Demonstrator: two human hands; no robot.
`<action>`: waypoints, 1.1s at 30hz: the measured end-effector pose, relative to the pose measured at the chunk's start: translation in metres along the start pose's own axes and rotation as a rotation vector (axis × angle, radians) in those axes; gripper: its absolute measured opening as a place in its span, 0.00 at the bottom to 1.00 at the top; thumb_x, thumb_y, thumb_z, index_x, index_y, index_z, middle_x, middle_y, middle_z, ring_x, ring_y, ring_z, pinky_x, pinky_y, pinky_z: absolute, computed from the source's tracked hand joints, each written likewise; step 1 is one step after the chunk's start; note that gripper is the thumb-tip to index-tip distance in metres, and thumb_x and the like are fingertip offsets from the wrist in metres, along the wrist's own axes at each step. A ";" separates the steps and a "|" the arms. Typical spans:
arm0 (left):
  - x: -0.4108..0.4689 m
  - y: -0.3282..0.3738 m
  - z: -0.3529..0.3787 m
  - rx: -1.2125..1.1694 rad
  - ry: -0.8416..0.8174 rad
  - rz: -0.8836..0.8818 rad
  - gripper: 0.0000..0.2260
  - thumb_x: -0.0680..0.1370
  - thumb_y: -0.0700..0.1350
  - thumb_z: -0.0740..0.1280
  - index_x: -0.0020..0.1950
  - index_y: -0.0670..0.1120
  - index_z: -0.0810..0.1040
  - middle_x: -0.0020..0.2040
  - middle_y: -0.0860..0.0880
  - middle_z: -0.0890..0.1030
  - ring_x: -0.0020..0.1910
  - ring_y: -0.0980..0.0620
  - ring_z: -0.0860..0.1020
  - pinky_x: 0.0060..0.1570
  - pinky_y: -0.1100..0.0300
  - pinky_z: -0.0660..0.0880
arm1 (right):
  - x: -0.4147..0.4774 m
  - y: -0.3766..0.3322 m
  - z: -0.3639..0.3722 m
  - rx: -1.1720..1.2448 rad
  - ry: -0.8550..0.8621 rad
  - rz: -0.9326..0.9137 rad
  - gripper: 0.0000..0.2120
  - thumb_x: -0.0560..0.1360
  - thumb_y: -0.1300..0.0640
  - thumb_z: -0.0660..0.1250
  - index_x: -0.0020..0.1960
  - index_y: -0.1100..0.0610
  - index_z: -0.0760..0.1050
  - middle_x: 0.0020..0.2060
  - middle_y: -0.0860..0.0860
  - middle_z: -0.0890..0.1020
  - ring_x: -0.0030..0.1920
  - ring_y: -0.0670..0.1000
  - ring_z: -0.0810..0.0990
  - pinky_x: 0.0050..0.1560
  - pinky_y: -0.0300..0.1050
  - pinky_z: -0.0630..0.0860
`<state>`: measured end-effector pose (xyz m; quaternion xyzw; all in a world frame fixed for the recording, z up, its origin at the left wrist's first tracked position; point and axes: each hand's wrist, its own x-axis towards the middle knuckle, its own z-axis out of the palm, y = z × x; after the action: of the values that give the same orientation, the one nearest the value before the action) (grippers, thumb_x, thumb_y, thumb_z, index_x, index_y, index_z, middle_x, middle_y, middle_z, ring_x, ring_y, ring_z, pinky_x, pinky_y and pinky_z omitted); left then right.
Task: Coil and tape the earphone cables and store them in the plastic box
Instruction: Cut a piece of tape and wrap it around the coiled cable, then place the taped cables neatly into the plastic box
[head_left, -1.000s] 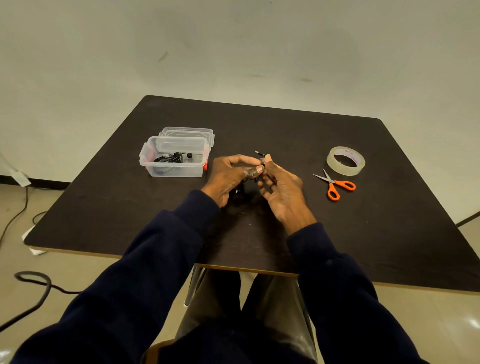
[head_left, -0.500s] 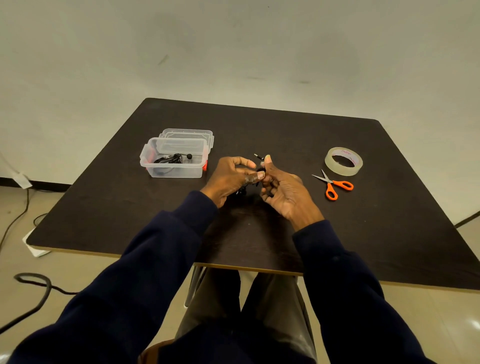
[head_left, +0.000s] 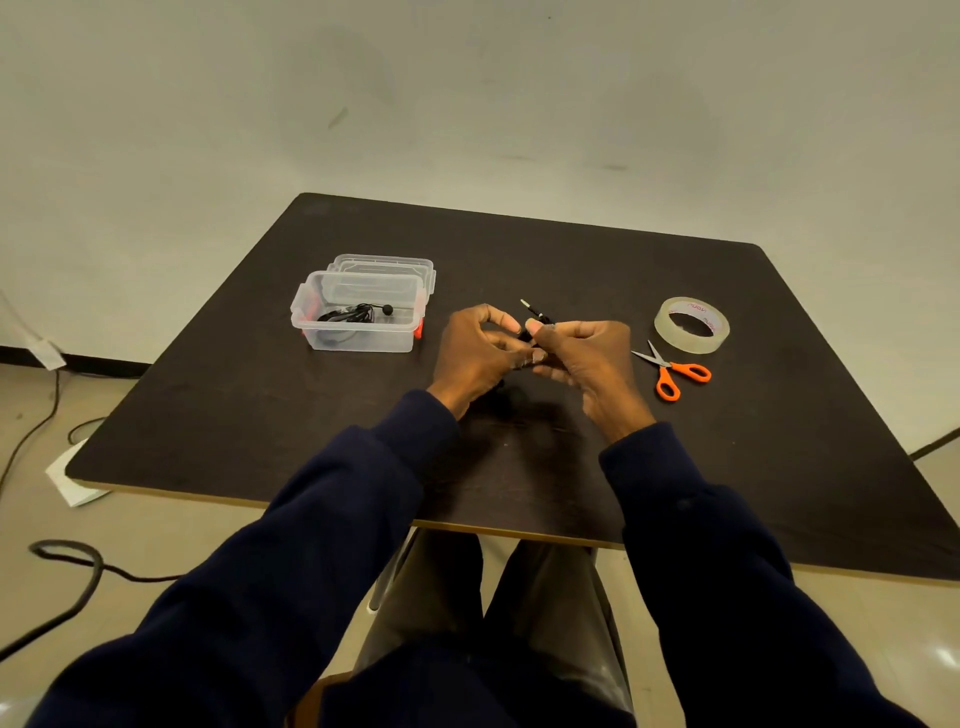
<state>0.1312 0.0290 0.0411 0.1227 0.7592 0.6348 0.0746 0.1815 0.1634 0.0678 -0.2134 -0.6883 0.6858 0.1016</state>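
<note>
My left hand (head_left: 478, 351) and my right hand (head_left: 582, 353) meet over the middle of the dark table (head_left: 779, 467). Both pinch a black earphone cable (head_left: 535, 314) between them; its plug sticks out above the fingertips and the rest is hidden by my fingers. A clear plastic box (head_left: 358, 317) stands open to the left with a coiled black earphone (head_left: 353, 314) inside. Its lid (head_left: 384, 264) lies just behind it. A roll of clear tape (head_left: 692, 326) lies to the right.
Orange-handled scissors (head_left: 672, 371) lie just right of my right hand, in front of the tape. Cables (head_left: 67, 571) and a sheet of paper (head_left: 72, 475) lie on the floor to the left. The table's near edge crosses above my knees.
Both hands have stayed together on the cable, working it with small finger movements. The right hand has turned more palm-down. Nothing else on the table has moved.
</note>
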 end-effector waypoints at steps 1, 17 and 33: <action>0.000 0.000 0.001 -0.013 -0.004 0.014 0.16 0.70 0.37 0.81 0.52 0.42 0.78 0.40 0.46 0.87 0.37 0.58 0.86 0.36 0.68 0.79 | 0.000 0.001 0.000 -0.041 0.014 -0.034 0.10 0.74 0.60 0.77 0.47 0.67 0.83 0.41 0.61 0.87 0.38 0.54 0.87 0.43 0.51 0.85; -0.016 -0.013 -0.088 -0.263 0.080 -0.012 0.08 0.80 0.39 0.71 0.55 0.35 0.81 0.46 0.37 0.86 0.43 0.37 0.87 0.47 0.43 0.85 | 0.021 -0.020 0.000 -0.488 0.090 -0.302 0.06 0.73 0.56 0.79 0.47 0.55 0.83 0.35 0.49 0.87 0.37 0.45 0.88 0.39 0.46 0.85; 0.014 -0.048 -0.174 0.249 0.652 0.128 0.07 0.76 0.42 0.74 0.52 0.50 0.86 0.53 0.50 0.85 0.49 0.52 0.83 0.50 0.55 0.83 | 0.027 -0.042 0.066 -0.687 -0.005 -0.500 0.04 0.72 0.55 0.79 0.47 0.52 0.88 0.36 0.44 0.85 0.37 0.40 0.83 0.40 0.34 0.80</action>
<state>0.0664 -0.1397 0.0261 -0.0310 0.8055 0.5466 -0.2269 0.1225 0.1171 0.1022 -0.0599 -0.9077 0.3712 0.1860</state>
